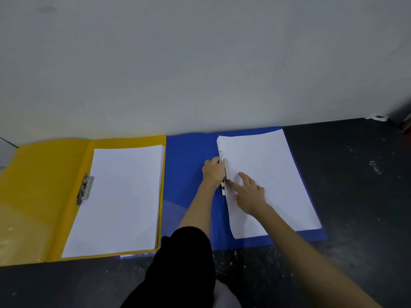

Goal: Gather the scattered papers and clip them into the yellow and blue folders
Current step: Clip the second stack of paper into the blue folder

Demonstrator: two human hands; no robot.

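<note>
The yellow folder (42, 187) lies open on the left. A white paper stack (120, 201) sits in it under its shut metal clip (85, 188). To its right lies the open blue folder (189, 165) with a second paper stack (266, 174) in its right half. My left hand (212, 171) grips the blue folder's metal clip (225, 168) at the stack's left edge, and the clip's lever stands raised. My right hand (250, 193) rests flat on the paper just right of the clip, fingers spread.
Both folders lie on a dark speckled floor (344, 196) against a pale wall (200, 63). A black-clad knee (184, 263) is in front of the folders. A dark object (402, 116) sits at the far right by the wall.
</note>
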